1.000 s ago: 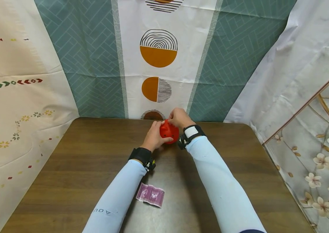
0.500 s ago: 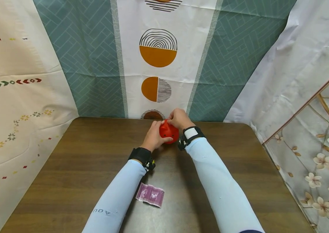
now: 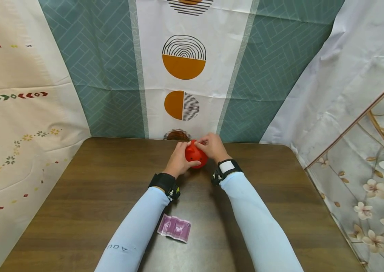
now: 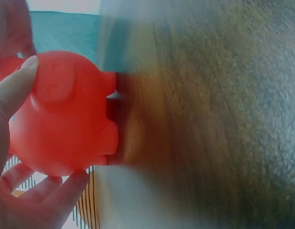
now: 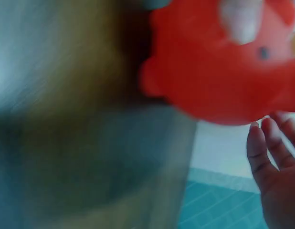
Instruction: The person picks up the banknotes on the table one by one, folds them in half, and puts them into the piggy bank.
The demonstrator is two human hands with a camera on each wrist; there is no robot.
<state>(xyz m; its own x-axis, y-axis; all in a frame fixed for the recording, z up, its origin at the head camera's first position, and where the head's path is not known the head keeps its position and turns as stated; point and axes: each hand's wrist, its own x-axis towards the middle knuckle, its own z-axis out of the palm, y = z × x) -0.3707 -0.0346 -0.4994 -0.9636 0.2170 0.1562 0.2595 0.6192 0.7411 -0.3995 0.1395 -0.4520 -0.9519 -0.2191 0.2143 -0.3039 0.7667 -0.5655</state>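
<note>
A red piggy bank point(image 3: 196, 155) stands on its feet near the far edge of the table. My left hand point(image 3: 179, 160) grips it from the left; in the left wrist view the thumb point(image 4: 24, 78) lies by its snout and the other fingers curl round the opposite side. My right hand point(image 3: 212, 146) is at the upper right of the pig, fingertips at its top. In the right wrist view, this hand's fingers point(image 5: 256, 143) reach toward the pig's body, and nothing shows between them. Its thumb is hidden there.
A creased purple banknote point(image 3: 175, 228) lies flat on the brown wooden table point(image 3: 110, 181), beside the left forearm. Patterned cloths point(image 3: 110, 68) hang behind the table and along both sides.
My right hand has shifted slightly right and toward me at the top of the piggy bank, its fingers changing position. The left hand keeps its grip; the banknote stays put.
</note>
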